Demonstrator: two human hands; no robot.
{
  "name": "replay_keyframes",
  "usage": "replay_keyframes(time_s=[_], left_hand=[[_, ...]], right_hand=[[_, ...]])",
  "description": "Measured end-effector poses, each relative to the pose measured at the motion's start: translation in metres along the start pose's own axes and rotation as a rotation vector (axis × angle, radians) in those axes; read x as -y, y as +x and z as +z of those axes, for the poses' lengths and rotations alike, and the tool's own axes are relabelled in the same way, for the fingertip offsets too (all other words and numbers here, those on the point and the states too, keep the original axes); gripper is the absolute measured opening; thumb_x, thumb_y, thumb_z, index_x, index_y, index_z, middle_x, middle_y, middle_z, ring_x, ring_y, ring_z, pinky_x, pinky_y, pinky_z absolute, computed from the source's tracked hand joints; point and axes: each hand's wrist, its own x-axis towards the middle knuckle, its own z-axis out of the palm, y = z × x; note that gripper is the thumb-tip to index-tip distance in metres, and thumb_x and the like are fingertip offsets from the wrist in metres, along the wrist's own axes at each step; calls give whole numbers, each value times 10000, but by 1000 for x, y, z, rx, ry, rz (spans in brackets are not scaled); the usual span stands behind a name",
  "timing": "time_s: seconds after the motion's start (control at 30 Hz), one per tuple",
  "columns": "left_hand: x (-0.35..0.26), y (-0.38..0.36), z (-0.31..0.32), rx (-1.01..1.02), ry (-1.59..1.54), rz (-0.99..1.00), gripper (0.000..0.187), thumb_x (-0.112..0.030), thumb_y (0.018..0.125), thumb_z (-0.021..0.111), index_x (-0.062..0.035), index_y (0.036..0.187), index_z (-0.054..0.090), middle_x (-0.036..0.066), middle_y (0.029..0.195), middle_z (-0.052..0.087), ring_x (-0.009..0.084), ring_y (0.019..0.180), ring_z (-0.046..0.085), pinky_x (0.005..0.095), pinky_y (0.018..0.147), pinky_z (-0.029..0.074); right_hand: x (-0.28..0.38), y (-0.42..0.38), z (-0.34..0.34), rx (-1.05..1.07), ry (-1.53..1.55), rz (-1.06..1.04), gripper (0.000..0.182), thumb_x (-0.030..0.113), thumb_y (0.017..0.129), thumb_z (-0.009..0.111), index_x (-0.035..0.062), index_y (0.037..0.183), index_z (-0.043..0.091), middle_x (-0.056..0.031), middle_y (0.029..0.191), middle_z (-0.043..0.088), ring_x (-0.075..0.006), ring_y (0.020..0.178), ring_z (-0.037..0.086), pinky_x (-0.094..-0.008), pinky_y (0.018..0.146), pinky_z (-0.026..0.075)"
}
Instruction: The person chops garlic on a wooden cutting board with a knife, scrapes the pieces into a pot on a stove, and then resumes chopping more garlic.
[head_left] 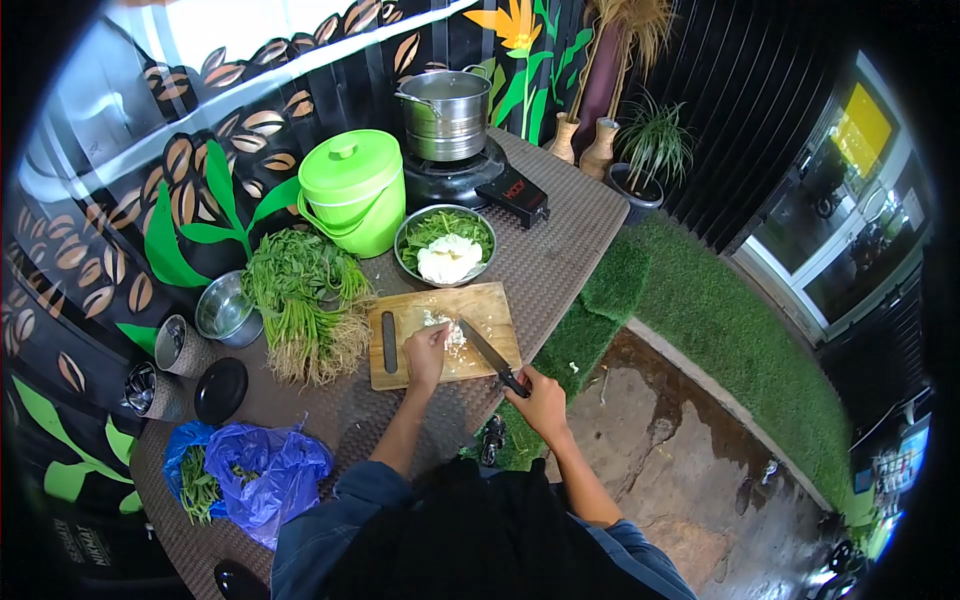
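Observation:
My right hand [541,406] grips the black handle of a kitchen knife [486,350], whose blade points up and left across a wooden cutting board [490,305]. My left hand [424,357] rests on the board left of the blade, fingers drawn together. What they pinch, if anything, is too small to make out. Finely chopped white bits [455,337] lie by those fingertips and around the blade. Just behind the board stands a metal bowl [402,262] with green leaves [455,222] and a white mass [450,258] in it.
Left of the board lies a big bunch of rooted leafy greens [305,290]. Behind are a lidded green bucket [352,190] and a steel pot [447,120] on a stove [440,185]. A metal bowl [228,310] and purple plastic bag [265,470] sit left.

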Motion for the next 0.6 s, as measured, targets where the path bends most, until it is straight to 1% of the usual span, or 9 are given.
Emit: replay_keyframes(time_s=[0.1, 0.23, 0.3, 0.33, 0.4, 0.43, 0.5, 0.53, 0.6], left_hand=[[2, -1, -2, 6, 28, 134, 141, -55, 767, 725, 10, 892, 714, 159, 867, 700, 196, 740, 678, 261, 638, 517], [3, -2, -7, 29, 121, 103, 128, -85, 791, 703, 4, 881, 714, 173, 854, 686, 226, 747, 666, 278, 648, 505], [7, 0, -8, -4, 223, 257, 133, -101, 790, 711, 9, 865, 714, 166, 842, 686, 202, 681, 654, 277, 613, 500], [8, 0, -7, -3, 224, 257, 133, -101, 790, 711, 9, 865, 714, 166, 842, 686, 202, 681, 654, 277, 613, 500], [12, -1, -3, 35, 57, -78, 123, -93, 792, 726, 15, 849, 719, 90, 803, 691, 122, 662, 633, 234, 550, 475], [15, 0, -2, 36, 58, -77, 123, -93, 792, 726, 15, 849, 719, 90, 803, 691, 122, 662, 633, 234, 550, 475], [22, 3, 2, 28, -138, -298, 158, -90, 832, 693, 50, 904, 699, 98, 845, 682, 115, 664, 630, 222, 552, 493], [26, 4, 4, 28, -138, -298, 158, -90, 832, 693, 50, 904, 699, 98, 845, 682, 115, 664, 630, 222, 552, 493], [29, 4, 6, 35, -529, -365, 240, -71, 882, 619, 88, 1062, 638, 173, 926, 683, 182, 757, 674, 275, 662, 551]], right_hand=[[-1, -2, 4, 1, 0, 4, 278, 247, 712, 723, 38, 782, 553, -134, 637, 598, -312, 624, 625, -379, 569, 473], [2, -4, 2, 25, -1, 20, 284, 251, 712, 726, 40, 788, 551, -140, 640, 598, -316, 631, 627, -379, 574, 474], [1, -4, 3, 19, 0, 15, 285, 252, 716, 725, 40, 789, 549, -140, 636, 595, -318, 626, 623, -381, 571, 472], [0, -5, 4, 12, 1, 10, 286, 252, 719, 725, 40, 789, 547, -139, 631, 591, -319, 621, 620, -384, 569, 469], [0, -4, 6, 12, 17, 15, 287, 254, 723, 725, 38, 788, 546, -137, 626, 587, -319, 615, 616, -385, 564, 466], [1, -4, 6, 11, 31, 19, 289, 255, 726, 725, 37, 786, 546, -135, 620, 583, -318, 609, 612, -387, 560, 463], [5, -4, 6, -4, 44, 17, 283, 253, 733, 722, 43, 805, 548, -142, 630, 594, -332, 624, 619, -404, 567, 469], [7, -4, 6, -17, 56, 14, 277, 252, 739, 720, 49, 824, 551, -149, 641, 604, -346, 639, 625, -422, 574, 476], [9, -5, 5, -19, 44, -4, 275, 247, 741, 716, 45, 828, 550, -148, 670, 613, -345, 655, 627, -423, 585, 478]])
